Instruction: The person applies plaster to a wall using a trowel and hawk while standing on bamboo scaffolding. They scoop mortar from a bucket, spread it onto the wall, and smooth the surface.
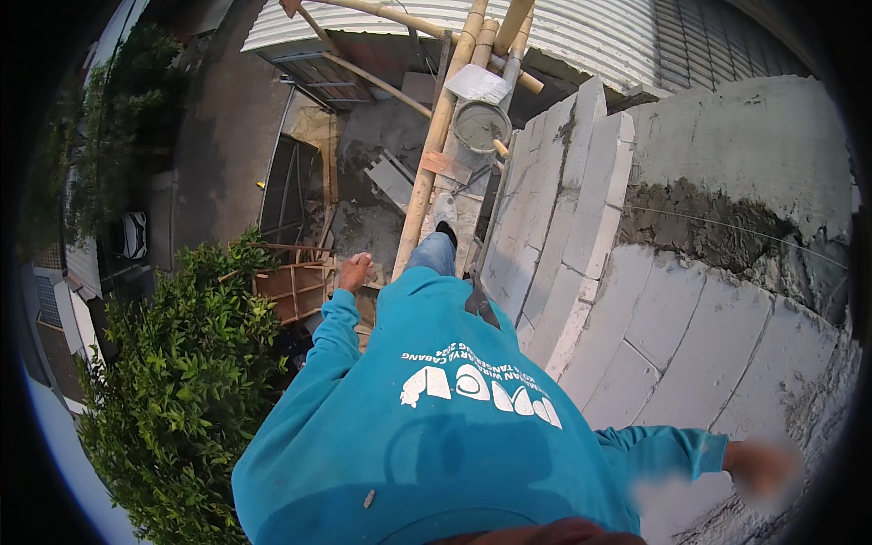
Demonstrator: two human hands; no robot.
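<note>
My left hand is out to the left of my teal-sleeved body, fingers curled, nothing visible in them, near a bamboo pole. My right hand is blurred at the lower right beside the light block wall; its fingers cannot be made out. My shoe is on a narrow, mortar-stained plank beside the pole. Farther along stands a round bucket of grey mortar with a short handle at its edge and a pale sheet behind it. A thin string crosses the wall's rough mortar band.
The walkway is high above a concrete yard with boards and debris. Left are a leafy tree, a wooden frame, a road and a parked car. Corrugated roofing and more bamboo poles lie beyond the bucket.
</note>
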